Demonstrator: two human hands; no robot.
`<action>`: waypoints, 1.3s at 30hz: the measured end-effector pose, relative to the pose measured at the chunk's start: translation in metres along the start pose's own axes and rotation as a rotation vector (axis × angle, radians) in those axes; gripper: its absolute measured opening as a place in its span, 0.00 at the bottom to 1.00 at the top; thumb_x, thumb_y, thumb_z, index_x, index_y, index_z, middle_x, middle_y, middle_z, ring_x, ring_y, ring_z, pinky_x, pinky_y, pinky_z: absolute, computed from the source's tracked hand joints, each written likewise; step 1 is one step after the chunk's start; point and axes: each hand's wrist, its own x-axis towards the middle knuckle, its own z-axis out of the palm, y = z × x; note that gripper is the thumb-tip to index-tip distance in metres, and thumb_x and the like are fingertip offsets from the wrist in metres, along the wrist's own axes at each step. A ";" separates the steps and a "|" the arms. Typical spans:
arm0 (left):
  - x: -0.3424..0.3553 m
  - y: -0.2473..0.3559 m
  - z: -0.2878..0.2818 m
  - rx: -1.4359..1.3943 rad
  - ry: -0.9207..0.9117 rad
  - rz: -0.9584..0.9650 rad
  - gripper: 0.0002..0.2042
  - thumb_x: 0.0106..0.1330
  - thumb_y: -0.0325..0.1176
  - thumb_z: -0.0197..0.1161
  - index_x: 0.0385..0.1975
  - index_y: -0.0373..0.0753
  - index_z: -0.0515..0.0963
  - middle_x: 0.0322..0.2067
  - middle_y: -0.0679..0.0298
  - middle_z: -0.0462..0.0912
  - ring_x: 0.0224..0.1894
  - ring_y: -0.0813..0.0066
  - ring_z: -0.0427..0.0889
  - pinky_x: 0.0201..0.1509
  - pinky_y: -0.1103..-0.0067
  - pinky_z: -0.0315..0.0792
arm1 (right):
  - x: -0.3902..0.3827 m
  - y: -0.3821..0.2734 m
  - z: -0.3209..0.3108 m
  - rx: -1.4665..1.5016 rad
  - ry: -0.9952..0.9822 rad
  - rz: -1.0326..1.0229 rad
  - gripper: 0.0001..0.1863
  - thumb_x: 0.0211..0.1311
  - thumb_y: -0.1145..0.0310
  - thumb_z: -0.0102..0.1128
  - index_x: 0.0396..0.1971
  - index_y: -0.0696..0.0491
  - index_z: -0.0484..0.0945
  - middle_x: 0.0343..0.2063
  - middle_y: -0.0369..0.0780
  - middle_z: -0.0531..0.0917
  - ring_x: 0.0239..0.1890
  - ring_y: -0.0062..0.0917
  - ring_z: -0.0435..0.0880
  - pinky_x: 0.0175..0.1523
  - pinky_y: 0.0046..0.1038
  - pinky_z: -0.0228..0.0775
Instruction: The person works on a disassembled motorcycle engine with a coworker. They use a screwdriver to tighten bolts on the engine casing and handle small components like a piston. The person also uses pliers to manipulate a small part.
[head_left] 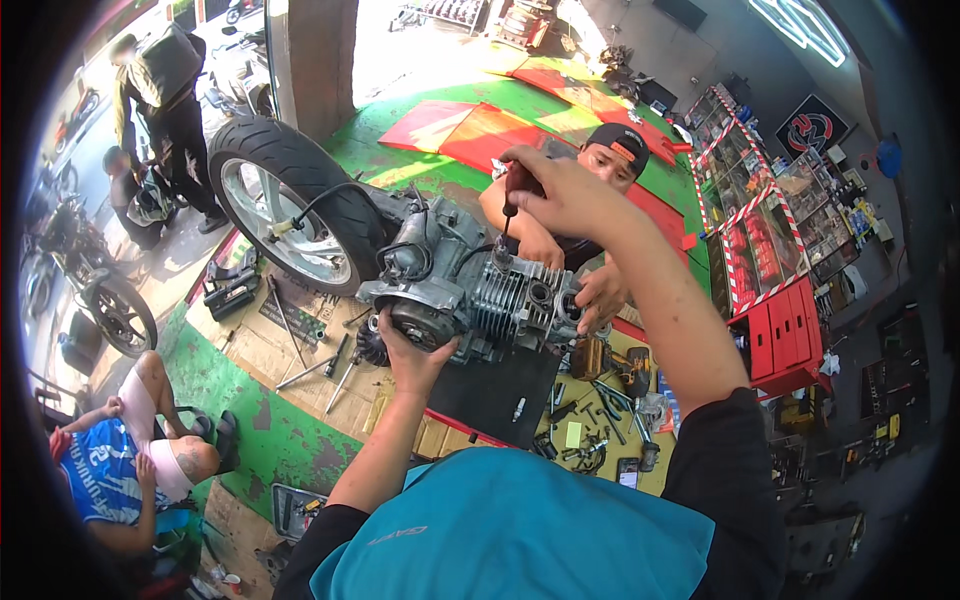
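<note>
Clutching driver with right hand atop engine, splaying left hand against engine's left casing—hold driver straight!

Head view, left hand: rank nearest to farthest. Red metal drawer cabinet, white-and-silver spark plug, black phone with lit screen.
From the left hand, on the round grey metal engine housing:
1. White-and-silver spark plug: to its right, on the black mat.
2. Black phone: farther right, lower in frame.
3. Red metal drawer cabinet: far right.
</note>
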 end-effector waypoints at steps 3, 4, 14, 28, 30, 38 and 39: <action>0.000 -0.007 0.000 0.003 0.021 0.042 0.62 0.35 0.40 0.86 0.70 0.30 0.50 0.64 0.46 0.62 0.69 0.50 0.63 0.74 0.64 0.58 | 0.019 -0.010 -0.021 -0.168 -0.179 0.004 0.17 0.64 0.60 0.61 0.49 0.53 0.79 0.41 0.46 0.87 0.46 0.43 0.86 0.49 0.41 0.76; 0.000 -0.006 0.000 0.004 0.026 0.035 0.62 0.35 0.40 0.86 0.70 0.30 0.51 0.64 0.46 0.62 0.68 0.50 0.63 0.74 0.64 0.58 | 0.022 -0.017 -0.026 -0.211 -0.206 -0.025 0.14 0.64 0.60 0.61 0.41 0.55 0.80 0.38 0.44 0.87 0.43 0.40 0.86 0.47 0.40 0.77; -0.001 -0.005 0.001 -0.020 0.014 0.021 0.62 0.36 0.40 0.86 0.71 0.31 0.50 0.64 0.47 0.61 0.68 0.50 0.62 0.74 0.64 0.57 | 0.049 -0.020 -0.017 -0.438 -0.456 -0.124 0.13 0.64 0.60 0.60 0.40 0.54 0.81 0.42 0.43 0.84 0.48 0.39 0.84 0.51 0.41 0.75; -0.002 -0.009 0.002 0.012 0.014 0.031 0.62 0.38 0.41 0.85 0.72 0.30 0.47 0.65 0.44 0.60 0.69 0.47 0.61 0.74 0.62 0.57 | 0.060 -0.020 -0.018 -0.488 -0.529 0.003 0.17 0.66 0.55 0.62 0.40 0.54 0.83 0.38 0.45 0.86 0.46 0.40 0.85 0.50 0.42 0.75; -0.002 -0.009 0.002 0.014 0.013 0.025 0.62 0.39 0.42 0.85 0.72 0.30 0.47 0.65 0.44 0.59 0.69 0.47 0.61 0.74 0.62 0.57 | 0.058 -0.022 -0.017 -0.486 -0.498 -0.021 0.18 0.67 0.54 0.60 0.41 0.54 0.82 0.38 0.45 0.86 0.46 0.41 0.84 0.50 0.42 0.75; -0.002 -0.008 0.000 0.009 0.003 0.016 0.63 0.38 0.41 0.86 0.72 0.30 0.47 0.66 0.44 0.59 0.70 0.47 0.61 0.74 0.62 0.57 | 0.058 -0.028 -0.018 -0.511 -0.475 -0.046 0.16 0.70 0.55 0.57 0.43 0.52 0.81 0.39 0.43 0.86 0.46 0.41 0.84 0.50 0.43 0.75; -0.003 -0.007 0.001 0.009 -0.005 0.007 0.63 0.38 0.41 0.86 0.72 0.30 0.47 0.66 0.44 0.59 0.70 0.47 0.61 0.74 0.62 0.57 | 0.057 -0.023 -0.018 -0.457 -0.489 -0.063 0.15 0.70 0.56 0.57 0.44 0.52 0.81 0.39 0.43 0.86 0.46 0.40 0.84 0.50 0.42 0.75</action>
